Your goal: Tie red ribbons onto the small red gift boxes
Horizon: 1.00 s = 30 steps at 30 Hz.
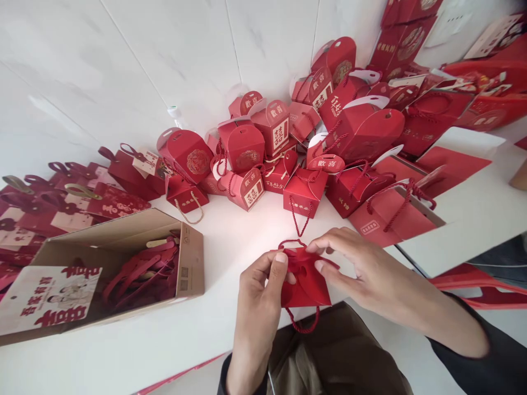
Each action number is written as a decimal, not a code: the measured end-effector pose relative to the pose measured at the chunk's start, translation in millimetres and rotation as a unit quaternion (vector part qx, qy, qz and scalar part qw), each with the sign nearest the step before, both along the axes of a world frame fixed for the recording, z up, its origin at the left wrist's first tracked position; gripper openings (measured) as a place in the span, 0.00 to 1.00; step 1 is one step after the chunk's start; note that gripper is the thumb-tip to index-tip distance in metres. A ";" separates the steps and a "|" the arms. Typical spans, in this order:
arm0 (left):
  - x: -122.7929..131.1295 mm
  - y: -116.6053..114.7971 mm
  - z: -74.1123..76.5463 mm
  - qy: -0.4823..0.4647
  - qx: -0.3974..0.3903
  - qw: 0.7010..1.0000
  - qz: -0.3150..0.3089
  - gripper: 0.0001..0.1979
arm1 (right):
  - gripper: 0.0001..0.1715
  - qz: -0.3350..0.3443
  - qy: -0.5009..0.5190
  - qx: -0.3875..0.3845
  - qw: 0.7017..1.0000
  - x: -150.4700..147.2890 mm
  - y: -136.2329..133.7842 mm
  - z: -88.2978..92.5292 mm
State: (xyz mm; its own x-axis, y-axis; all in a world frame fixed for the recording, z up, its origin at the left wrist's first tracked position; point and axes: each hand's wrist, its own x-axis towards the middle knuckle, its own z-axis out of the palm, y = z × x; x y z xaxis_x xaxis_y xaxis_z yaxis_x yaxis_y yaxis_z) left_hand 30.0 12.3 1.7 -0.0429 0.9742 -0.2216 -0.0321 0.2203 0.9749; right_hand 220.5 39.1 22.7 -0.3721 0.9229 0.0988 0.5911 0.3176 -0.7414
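Observation:
A small red paper gift box (305, 282) with red cord handles sits between both my hands at the near edge of the white table (230, 241). My left hand (259, 296) pinches its left top flap with thumb and fingers. My right hand (362, 269) grips the right top flap, fingers curled over it. One cord loop hangs below the box, another arches above it.
A heap of folded red gift boxes (304, 137) fills the far side against the white wall. An open cardboard carton (123, 263) holding red cord handles lies at left. Flat red bags (61, 203) lie at far left. Larger red boxes (391, 214) stand at right.

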 end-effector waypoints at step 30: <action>8.2 -9.1 5.3 -0.006 0.015 1.000 -0.021 0.15 | 0.06 -0.014 0.125 -0.053 0.991 -17.6 -0.9 -3.5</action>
State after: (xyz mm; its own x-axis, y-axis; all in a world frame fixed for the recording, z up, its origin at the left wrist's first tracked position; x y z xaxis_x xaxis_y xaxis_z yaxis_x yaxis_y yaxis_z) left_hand 38.2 3.3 7.0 0.0011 0.9812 -0.1928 -0.0356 0.1927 0.9806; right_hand 202.9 38.2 19.2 -0.3221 0.9428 0.0863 0.3923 0.2158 -0.8942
